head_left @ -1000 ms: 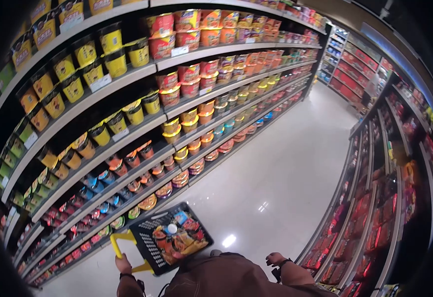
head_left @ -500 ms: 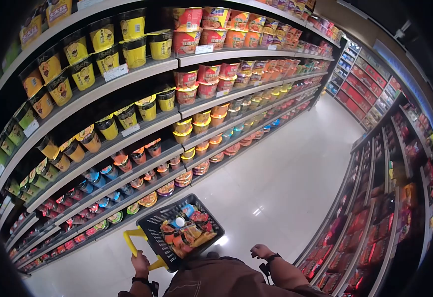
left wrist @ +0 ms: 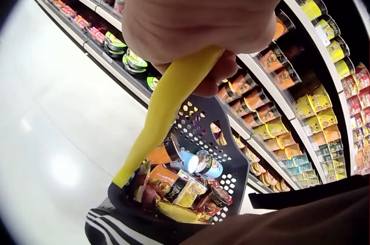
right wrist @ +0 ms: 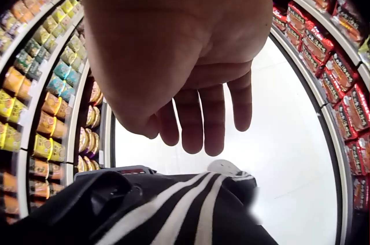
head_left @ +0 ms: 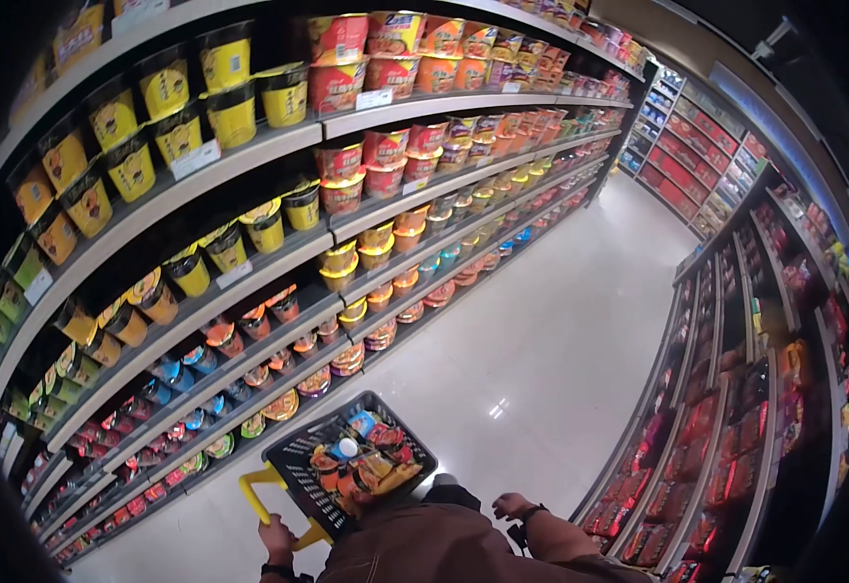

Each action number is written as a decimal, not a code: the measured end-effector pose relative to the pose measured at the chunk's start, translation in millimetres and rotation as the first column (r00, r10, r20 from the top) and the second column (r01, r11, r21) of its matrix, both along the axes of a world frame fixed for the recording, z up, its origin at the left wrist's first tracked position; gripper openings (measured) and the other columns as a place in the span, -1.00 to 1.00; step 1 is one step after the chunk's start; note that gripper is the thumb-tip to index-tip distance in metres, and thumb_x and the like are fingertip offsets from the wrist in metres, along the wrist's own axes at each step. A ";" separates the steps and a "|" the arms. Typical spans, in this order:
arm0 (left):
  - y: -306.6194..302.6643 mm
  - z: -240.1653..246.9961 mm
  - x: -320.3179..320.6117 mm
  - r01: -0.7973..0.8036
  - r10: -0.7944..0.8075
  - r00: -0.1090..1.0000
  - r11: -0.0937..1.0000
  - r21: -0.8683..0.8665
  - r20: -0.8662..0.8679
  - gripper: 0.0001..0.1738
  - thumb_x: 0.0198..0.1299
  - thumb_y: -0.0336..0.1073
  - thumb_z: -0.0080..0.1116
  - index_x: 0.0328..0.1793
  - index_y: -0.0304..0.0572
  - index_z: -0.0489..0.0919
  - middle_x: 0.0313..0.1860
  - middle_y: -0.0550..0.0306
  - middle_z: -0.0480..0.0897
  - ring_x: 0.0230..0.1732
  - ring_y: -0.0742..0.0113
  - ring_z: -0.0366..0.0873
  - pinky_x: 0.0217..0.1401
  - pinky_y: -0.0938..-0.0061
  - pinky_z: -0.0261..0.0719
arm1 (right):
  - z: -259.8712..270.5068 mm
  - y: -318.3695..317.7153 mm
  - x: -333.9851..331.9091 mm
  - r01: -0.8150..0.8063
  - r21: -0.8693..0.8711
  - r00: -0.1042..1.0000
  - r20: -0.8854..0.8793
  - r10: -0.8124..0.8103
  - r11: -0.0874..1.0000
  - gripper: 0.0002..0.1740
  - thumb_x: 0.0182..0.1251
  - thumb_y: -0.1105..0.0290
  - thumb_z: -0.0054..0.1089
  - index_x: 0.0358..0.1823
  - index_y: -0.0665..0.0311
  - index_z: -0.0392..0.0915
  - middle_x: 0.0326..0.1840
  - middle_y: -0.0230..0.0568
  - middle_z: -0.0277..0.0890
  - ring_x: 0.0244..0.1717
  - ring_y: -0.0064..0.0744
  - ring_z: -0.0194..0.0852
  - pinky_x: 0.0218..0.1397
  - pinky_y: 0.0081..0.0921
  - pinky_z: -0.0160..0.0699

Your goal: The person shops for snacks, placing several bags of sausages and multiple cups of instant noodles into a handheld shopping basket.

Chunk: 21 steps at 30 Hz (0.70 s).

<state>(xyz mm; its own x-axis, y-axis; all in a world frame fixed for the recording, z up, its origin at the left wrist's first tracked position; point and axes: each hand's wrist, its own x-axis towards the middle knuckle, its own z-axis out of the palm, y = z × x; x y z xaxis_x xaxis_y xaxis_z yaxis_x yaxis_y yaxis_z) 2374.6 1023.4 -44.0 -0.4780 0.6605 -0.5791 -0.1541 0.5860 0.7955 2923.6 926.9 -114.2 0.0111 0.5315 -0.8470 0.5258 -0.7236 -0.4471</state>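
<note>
Supermarket aisle, glossy pale floor (head_left: 541, 321) running off between two long runs of shelving. I log the left-side shelves (head_left: 269, 144) as packed with noodle cups (head_left: 230, 117): yellow ones up top, red and orange further along, and flatter bowls on the low tiers. The right-side racks (head_left: 726, 321) carry mostly red packets (head_left: 682, 418).

Low in the head view, just beside the foot of the left-side shelves, sits a black perforated basket (head_left: 293, 466) with a long yellow handle (head_left: 254, 486). I can't tell whether it rests on the floor or hangs off it. It's full of snack packets (left wrist: 188, 193), with a blue-rimmed cup (left wrist: 199, 163) lying near the top.

The left hand (head_left: 277, 534) is on the near end of the handle. In the left wrist view its fingers (left wrist: 217, 80) are curled right round the yellow bar and clamped on it, and the bar slopes down from the fist to the basket rim.

The right hand (head_left: 512, 505) is out to the side, well apart from the basket and touching nothing. In the right wrist view its fingers (right wrist: 214, 118) hang down straight and loose, close side by side with small gaps, and hold nothing. Below them I see a dark garment with white stripes (right wrist: 173, 210). A brown top (head_left: 444, 544) fills the bottom edge of the head view between the two hands.
</note>
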 end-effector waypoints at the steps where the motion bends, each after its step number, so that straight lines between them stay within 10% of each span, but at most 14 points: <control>1: 0.2 -2.1 0.3 -0.008 0.008 1.000 1.000 -0.010 -0.009 -0.84 0.06 -0.29 -0.07 -0.31 -0.23 0.33 -0.80 0.25 0.23 -0.89 0.40 0.22 -0.89 0.46 0.33 | -4.2 -0.7 4.1 0.021 -0.026 1.000 0.013 -0.020 0.999 -0.63 0.26 0.20 -0.13 -0.04 0.27 0.46 -0.19 -0.20 0.58 -0.19 -0.37 0.58 -0.21 -0.39 0.56; 21: 24.8 -21.4 68.6 -0.248 0.193 0.896 0.964 -0.090 -0.400 -0.72 0.04 -0.15 -0.02 -0.46 -0.25 0.39 -0.75 0.17 0.30 -0.86 0.23 0.26 -0.86 0.32 0.22 | 21.3 100.5 256.8 0.274 0.067 0.960 -0.075 -0.269 0.959 -0.64 0.19 0.21 -0.03 -0.14 0.34 0.49 -0.32 -0.19 0.59 -0.32 -0.40 0.59 -0.33 -0.48 0.53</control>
